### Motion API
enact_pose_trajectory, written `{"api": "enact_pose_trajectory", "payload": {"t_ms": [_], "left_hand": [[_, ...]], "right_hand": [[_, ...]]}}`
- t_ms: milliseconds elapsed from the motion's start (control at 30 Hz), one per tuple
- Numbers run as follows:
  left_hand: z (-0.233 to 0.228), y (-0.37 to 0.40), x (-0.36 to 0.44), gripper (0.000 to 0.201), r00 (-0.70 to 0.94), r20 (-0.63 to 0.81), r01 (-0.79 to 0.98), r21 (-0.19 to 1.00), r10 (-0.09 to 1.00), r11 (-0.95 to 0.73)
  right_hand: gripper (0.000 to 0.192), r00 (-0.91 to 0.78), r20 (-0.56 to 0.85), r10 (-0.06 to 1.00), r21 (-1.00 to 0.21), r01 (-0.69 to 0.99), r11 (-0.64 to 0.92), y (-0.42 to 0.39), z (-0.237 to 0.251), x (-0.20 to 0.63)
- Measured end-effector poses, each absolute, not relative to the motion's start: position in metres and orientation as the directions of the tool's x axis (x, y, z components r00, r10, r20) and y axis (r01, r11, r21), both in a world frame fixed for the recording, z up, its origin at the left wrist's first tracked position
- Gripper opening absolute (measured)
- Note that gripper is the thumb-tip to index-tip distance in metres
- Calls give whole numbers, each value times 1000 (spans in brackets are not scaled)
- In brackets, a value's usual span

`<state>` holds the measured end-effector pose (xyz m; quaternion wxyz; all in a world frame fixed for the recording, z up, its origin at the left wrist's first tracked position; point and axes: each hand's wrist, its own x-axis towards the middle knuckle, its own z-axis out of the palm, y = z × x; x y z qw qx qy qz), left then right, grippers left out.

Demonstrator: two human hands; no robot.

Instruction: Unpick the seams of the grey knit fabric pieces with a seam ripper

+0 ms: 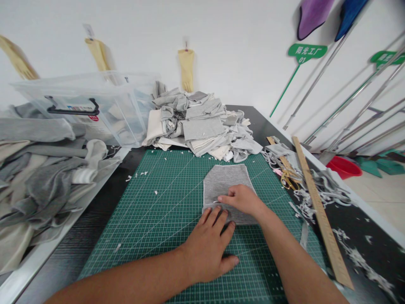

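Note:
A grey fabric piece [226, 181] with pale edges lies flat on the green cutting mat [158, 202]. My left hand [209, 245] rests palm down with its fingers spread, fingertips on the cloth's near left part. Closed just above the fabric, my right hand [242, 198] pinches a small tool with a thin metal tip [216, 202]. That tip points left, close to the cloth's surface and just beyond my left fingertips. The rest of the tool is hidden inside my right hand, so its kind cannot be made out.
A heap of grey and cream cloth [202, 122] lies behind the mat. Left are a clear plastic bin [120, 114] and more cloth [47, 181]. To the right lie gold-handled scissors [288, 181], a wooden ruler [319, 207] and fabric scraps [308, 202].

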<state>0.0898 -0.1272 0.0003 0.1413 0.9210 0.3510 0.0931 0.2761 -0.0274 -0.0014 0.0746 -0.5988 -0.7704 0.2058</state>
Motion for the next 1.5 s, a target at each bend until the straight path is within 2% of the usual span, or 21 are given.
{"api": "enact_pose_trajectory", "payload": {"t_ms": [700,1500], "left_hand": [[4,-126,91,69,738,77,624,298,670,-722],[6,-125,90,70,741,73,621,303,667,-723]], "right_hand": [[54,-263,-157,952,-327,923,201,-31,4,268],[53,-278,-166,946,-358,911,205,-29,3,270]]}}
